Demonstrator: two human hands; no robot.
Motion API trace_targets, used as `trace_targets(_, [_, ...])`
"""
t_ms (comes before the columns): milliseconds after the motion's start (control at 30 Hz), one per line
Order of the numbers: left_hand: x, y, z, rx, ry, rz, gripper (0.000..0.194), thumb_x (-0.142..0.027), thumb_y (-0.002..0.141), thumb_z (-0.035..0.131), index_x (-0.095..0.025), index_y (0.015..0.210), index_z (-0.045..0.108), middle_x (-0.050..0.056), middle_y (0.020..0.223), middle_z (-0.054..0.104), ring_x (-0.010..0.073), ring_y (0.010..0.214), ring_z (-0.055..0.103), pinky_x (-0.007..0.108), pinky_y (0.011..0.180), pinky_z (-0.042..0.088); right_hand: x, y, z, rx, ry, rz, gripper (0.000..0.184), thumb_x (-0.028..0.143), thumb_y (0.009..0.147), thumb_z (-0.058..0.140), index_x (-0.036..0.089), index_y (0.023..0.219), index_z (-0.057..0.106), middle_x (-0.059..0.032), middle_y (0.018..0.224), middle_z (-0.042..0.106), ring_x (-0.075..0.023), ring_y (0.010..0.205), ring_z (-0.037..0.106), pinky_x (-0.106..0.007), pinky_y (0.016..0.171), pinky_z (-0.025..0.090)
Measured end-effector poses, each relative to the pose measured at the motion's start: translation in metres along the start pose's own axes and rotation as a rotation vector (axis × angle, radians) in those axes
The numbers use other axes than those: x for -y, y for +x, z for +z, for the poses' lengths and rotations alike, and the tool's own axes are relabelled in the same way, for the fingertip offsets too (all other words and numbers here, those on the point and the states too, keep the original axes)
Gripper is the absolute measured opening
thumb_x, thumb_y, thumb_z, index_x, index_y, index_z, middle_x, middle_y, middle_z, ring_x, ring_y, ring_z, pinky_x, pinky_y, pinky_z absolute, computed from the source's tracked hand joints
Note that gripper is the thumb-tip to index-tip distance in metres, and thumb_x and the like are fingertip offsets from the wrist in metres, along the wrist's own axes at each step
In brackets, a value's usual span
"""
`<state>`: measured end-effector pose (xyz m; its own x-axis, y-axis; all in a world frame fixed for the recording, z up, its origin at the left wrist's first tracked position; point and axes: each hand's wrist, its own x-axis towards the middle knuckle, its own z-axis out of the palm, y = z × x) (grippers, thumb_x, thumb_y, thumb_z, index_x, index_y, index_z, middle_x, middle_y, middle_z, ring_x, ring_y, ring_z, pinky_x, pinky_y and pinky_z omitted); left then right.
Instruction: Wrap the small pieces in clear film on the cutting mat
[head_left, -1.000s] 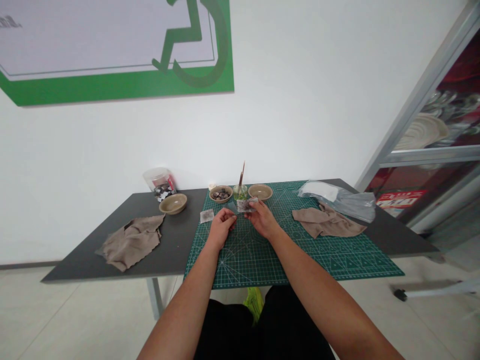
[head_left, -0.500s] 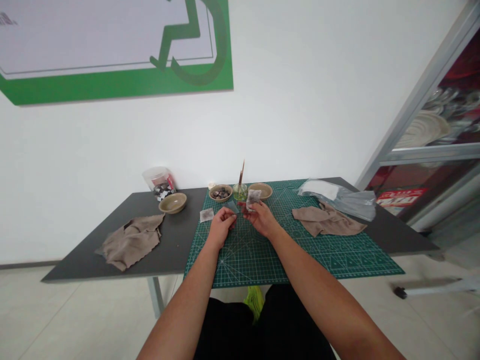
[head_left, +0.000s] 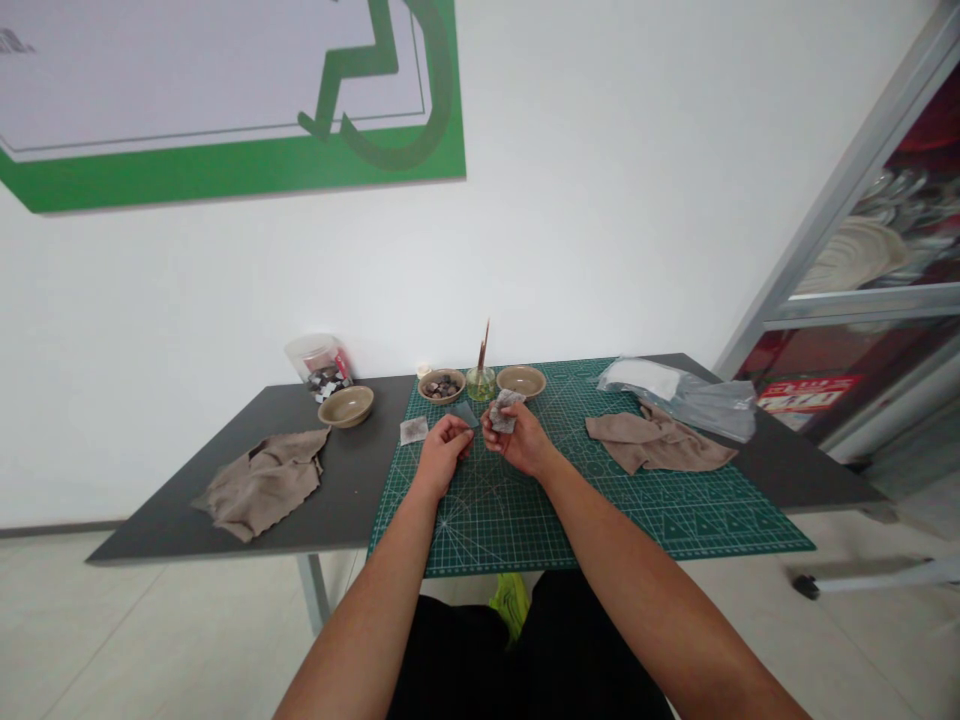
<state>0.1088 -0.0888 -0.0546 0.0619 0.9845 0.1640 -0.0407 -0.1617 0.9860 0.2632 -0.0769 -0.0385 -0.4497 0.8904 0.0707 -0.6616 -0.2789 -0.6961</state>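
Observation:
My left hand (head_left: 445,450) is closed, its fingertips pinching a small blue-grey square sheet (head_left: 464,413) by its lower edge. Just to the right, my right hand (head_left: 519,438) has its thumb and fingers closed on a smudged grey-white cloth pad (head_left: 505,410). Both hands are held over the green cutting mat (head_left: 495,530). A similar pale square pad (head_left: 413,430) lies on the mat left of my left hand. Beyond the hands stand a bowl of dark and pinkish pebble-like pieces (head_left: 442,385), a small glass jar (head_left: 481,383) with thin brushes or sticks, and a shallow tan bowl (head_left: 521,381).
On the dark table's left are a crumpled brown cloth (head_left: 266,485), a tan bowl (head_left: 346,407) and a tilted clear plastic tub (head_left: 321,365). At right lie another brown cloth (head_left: 656,441) and a clear plastic bag (head_left: 679,393). A white wall (head_left: 600,200) rises behind.
The pad in my right hand has tilted and sits a little lower, and my right fingers have curled in more around it. My left hand and the blue-grey sheet look nearly unchanged.

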Motion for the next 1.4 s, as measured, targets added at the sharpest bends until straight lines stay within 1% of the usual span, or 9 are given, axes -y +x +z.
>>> trace_targets(133, [-0.0018, -0.0006, 0.0008, 0.0, -0.001, -0.001, 0.018, -0.03, 0.069, 0.066, -0.019, 0.074, 0.053, -0.006, 0.054, 0.052, 0.0095, 0.047, 0.046, 0.021, 0.048, 0.035, -0.0008, 0.001, 0.0002, 0.012, -0.08, -0.043, 0.012, 0.032, 0.069, 0.054, 0.02, 0.07, 0.054, -0.0017, 0.064, 0.06, -0.0153, 0.057, 0.055, -0.026, 0.049, 0.042])
trace_targets(267, [-0.0019, -0.0009, 0.0008, -0.004, 0.014, 0.0, 0.017, -0.03, 0.07, 0.066, -0.019, 0.075, 0.053, -0.006, 0.053, 0.052, 0.0095, 0.047, 0.045, 0.021, 0.047, 0.034, -0.0017, 0.0037, -0.0029, -0.042, -0.085, -0.071, 0.01, 0.028, 0.064, 0.057, 0.02, 0.07, 0.056, -0.0034, 0.067, 0.063, -0.0176, 0.064, 0.059, -0.028, 0.057, 0.047])
trace_targets(367, [-0.0004, -0.0008, 0.0, 0.005, 0.021, 0.006, 0.017, -0.03, 0.071, 0.065, -0.019, 0.075, 0.053, -0.006, 0.055, 0.053, 0.0095, 0.048, 0.046, 0.021, 0.048, 0.034, -0.0017, 0.0046, -0.005, -0.098, -0.118, -0.095, 0.015, 0.028, 0.063, 0.059, 0.02, 0.075, 0.055, -0.0021, 0.066, 0.062, -0.0161, 0.057, 0.057, -0.027, 0.05, 0.044])
trace_targets(533, [0.0024, -0.0001, -0.0012, 0.02, 0.018, 0.005, 0.018, -0.03, 0.071, 0.065, -0.019, 0.076, 0.052, -0.006, 0.056, 0.054, 0.0091, 0.049, 0.047, 0.02, 0.049, 0.035, -0.0006, 0.0038, -0.0045, -0.141, -0.138, -0.173, 0.017, 0.022, 0.063, 0.058, 0.021, 0.078, 0.049, 0.0023, 0.064, 0.058, -0.0101, 0.047, 0.046, -0.02, 0.04, 0.031])
trace_targets(700, [0.0038, 0.0004, -0.0016, 0.026, 0.015, 0.012, 0.017, -0.03, 0.071, 0.064, -0.019, 0.076, 0.052, -0.006, 0.056, 0.054, 0.0091, 0.049, 0.047, 0.02, 0.049, 0.035, -0.0017, 0.0036, -0.0036, -0.083, -0.119, -0.075, 0.013, 0.03, 0.069, 0.055, 0.02, 0.073, 0.048, 0.004, 0.063, 0.051, -0.0074, 0.046, 0.038, -0.018, 0.038, 0.023])
trace_targets(800, [0.004, 0.0005, -0.0019, 0.027, 0.02, 0.013, 0.017, -0.03, 0.071, 0.065, -0.019, 0.076, 0.052, -0.006, 0.055, 0.053, 0.009, 0.048, 0.046, 0.02, 0.049, 0.035, -0.0033, 0.0042, -0.0036, -0.075, -0.128, -0.059, 0.017, 0.037, 0.073, 0.054, 0.02, 0.076, 0.05, 0.0032, 0.065, 0.052, -0.0084, 0.048, 0.039, -0.019, 0.039, 0.024])
trace_targets(1067, [0.001, -0.0005, -0.0004, 0.01, 0.022, 0.012, 0.017, -0.029, 0.07, 0.065, -0.018, 0.075, 0.054, -0.006, 0.054, 0.052, 0.0093, 0.048, 0.047, 0.02, 0.048, 0.035, -0.0032, 0.0036, -0.0047, -0.091, -0.141, -0.087, 0.018, 0.036, 0.075, 0.059, 0.022, 0.083, 0.054, 0.0034, 0.07, 0.054, -0.0094, 0.051, 0.043, -0.02, 0.04, 0.03])
trace_targets(1233, [-0.0002, -0.0008, 0.0005, 0.004, 0.002, 0.009, 0.017, -0.029, 0.068, 0.066, -0.018, 0.075, 0.054, -0.006, 0.052, 0.052, 0.0097, 0.046, 0.047, 0.021, 0.047, 0.035, -0.0048, 0.0027, -0.003, -0.09, -0.164, -0.102, 0.016, 0.036, 0.074, 0.06, 0.022, 0.08, 0.054, 0.0032, 0.069, 0.054, -0.0096, 0.051, 0.043, -0.021, 0.041, 0.032])
trace_targets(1400, [0.0002, -0.0006, 0.0001, 0.007, 0.004, 0.008, 0.017, -0.029, 0.068, 0.066, -0.018, 0.074, 0.053, -0.006, 0.052, 0.052, 0.0094, 0.046, 0.046, 0.02, 0.046, 0.034, -0.0064, 0.0042, -0.0054, -0.124, -0.25, -0.162, 0.016, 0.034, 0.071, 0.067, 0.021, 0.076, 0.059, 0.0003, 0.07, 0.058, -0.0122, 0.056, 0.049, -0.024, 0.046, 0.04])
